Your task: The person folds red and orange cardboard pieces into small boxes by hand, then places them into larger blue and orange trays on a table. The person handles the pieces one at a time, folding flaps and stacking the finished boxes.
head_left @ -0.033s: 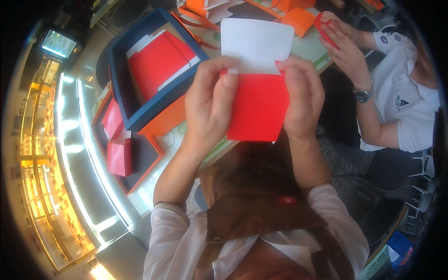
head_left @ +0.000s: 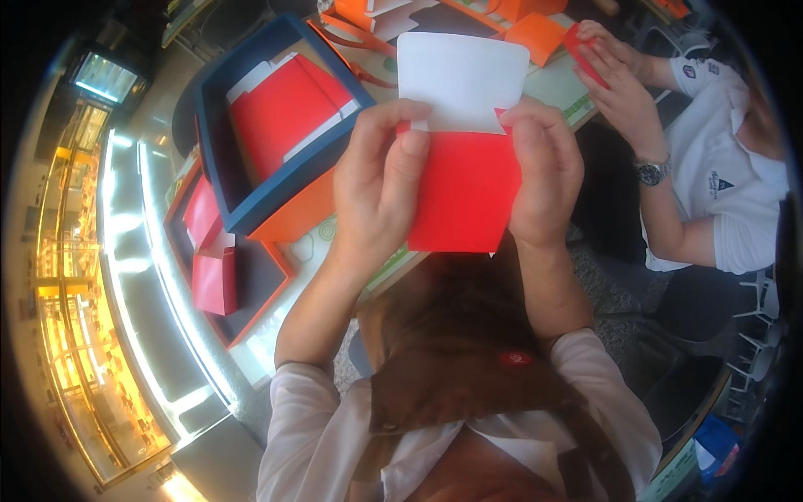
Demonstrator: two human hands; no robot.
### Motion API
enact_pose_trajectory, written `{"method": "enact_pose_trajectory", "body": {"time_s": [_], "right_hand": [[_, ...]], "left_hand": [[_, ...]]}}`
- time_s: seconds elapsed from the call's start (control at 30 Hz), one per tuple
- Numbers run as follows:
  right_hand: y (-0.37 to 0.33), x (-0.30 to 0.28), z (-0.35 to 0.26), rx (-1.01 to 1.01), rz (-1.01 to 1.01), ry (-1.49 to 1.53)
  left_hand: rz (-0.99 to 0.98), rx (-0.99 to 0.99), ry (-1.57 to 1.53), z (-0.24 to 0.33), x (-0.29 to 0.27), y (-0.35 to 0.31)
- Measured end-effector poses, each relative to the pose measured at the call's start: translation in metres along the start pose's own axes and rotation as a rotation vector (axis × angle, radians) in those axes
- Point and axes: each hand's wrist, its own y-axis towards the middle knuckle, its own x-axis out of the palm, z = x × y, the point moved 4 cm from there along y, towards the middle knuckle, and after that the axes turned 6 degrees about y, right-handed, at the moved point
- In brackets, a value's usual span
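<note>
Between both hands I hold a red paper box above the table's near edge. Its white-lined flap stands raised at the far end, and small red side tabs show at the fold. My left hand is closed on the box's left side, thumb on top near the fold. On the right side, my right hand grips it the same way, the thumb at the upper corner. The underside of the box and several fingertips are hidden.
Left on the table, a dark blue tray holds flat red box blanks. Beside it, an orange-rimmed tray carries folded pink-red boxes. Orange boxes lie at the back. At right, another person's hands hold a red piece.
</note>
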Motion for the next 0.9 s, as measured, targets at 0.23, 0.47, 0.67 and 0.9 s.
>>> {"method": "enact_pose_trajectory", "body": {"time_s": [0.23,0.47,0.67,0.9], "right_hand": [[0.007,0.009,0.0,0.082,-0.043,0.315],[0.015,0.016,0.004,0.156,-0.023,0.349],[0.018,0.008,0.009,0.176,-0.07,0.347],[0.024,0.008,0.004,0.34,-0.187,0.44]], "left_hand": [[0.024,-0.097,-0.22,0.0,-0.002,0.005],[0.011,-0.29,-0.449,0.003,-0.003,0.01],[-0.052,-0.269,-0.515,-0.008,-0.003,0.017],[-0.133,-0.283,-0.611,-0.005,-0.004,0.018]]}}
